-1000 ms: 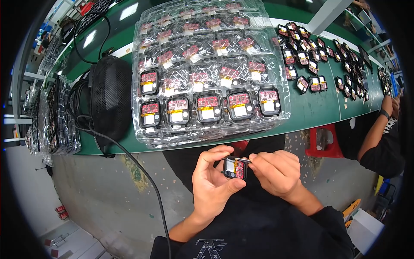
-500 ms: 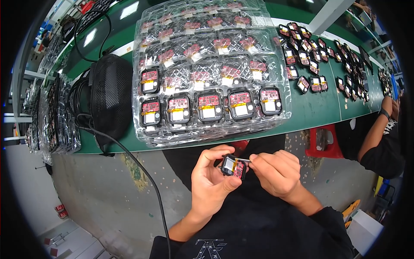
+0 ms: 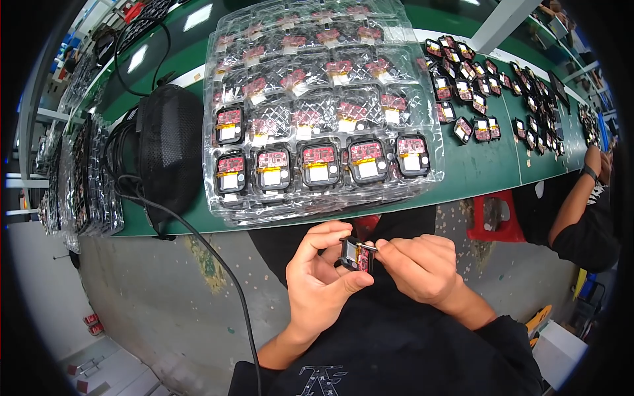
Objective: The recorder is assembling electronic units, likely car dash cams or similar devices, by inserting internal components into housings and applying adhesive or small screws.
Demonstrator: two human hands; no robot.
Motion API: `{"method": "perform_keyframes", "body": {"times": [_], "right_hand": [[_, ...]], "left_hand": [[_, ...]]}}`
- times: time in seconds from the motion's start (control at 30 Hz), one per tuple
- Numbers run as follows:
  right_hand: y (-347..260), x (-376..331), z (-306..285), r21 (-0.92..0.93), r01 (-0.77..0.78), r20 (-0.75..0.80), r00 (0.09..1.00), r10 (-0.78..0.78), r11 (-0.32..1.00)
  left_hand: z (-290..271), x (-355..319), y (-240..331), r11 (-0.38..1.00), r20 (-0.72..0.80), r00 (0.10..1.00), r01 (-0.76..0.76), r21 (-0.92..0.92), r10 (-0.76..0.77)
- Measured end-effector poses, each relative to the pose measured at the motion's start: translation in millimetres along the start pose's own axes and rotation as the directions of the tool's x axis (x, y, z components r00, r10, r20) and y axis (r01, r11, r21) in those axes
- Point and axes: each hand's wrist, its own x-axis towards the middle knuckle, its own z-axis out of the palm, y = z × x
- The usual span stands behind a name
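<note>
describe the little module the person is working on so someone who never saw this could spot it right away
Start at the green workbench with its stack of clear blister trays, then drop below the bench's near edge to the person's two hands over their lap. The small black module sits pinched in the left hand, with the right hand at its side. Unlike its look-alikes, it lies in no tray and not on the bench.

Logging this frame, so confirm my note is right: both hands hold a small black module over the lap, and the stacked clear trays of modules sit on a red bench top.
One detail is wrong: the bench top is green, not red, as the head view shows. The rest stands: the left hand and right hand hold the small black module over the lap, and the stacked clear trays of modules sit on that bench top.
</note>
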Motion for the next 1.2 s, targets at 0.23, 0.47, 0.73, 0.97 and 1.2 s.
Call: {"method": "perform_keyframes", "body": {"times": [0.23,0.47,0.73,0.97,1.2], "right_hand": [[-5.3,3.4,0.7,0.079,-0.081,-0.057,0.995,0.085,0.994],[-5.3,2.5,-2.6,0.001,-0.065,-0.066,0.996,0.065,0.998],[-4.4,3.6,-7.0,-0.082,-0.029,-0.037,0.999,0.026,0.996],[0.2,11.7,-18.3,0.089,-0.119,-0.081,0.989,0.126,0.989],[26.7,1.3,-32.4,0.142,-0.303,-0.306,0.892,0.333,0.942]], "left_hand": [[-0.1,-1.7,5.3,0.996,0.061,0.998,0.036,-0.082,-0.031],[0.8,-2.2,3.5,0.992,0.053,0.998,0.048,-0.115,-0.042],[2.5,-0.6,3.4,0.994,0.052,0.999,0.018,-0.11,-0.013],[3.1,2.6,16.2,0.992,0.097,0.989,-0.103,-0.076,0.11],[0.6,52.9,59.6,0.676,0.085,0.81,-0.536,0.506,0.58]]}}
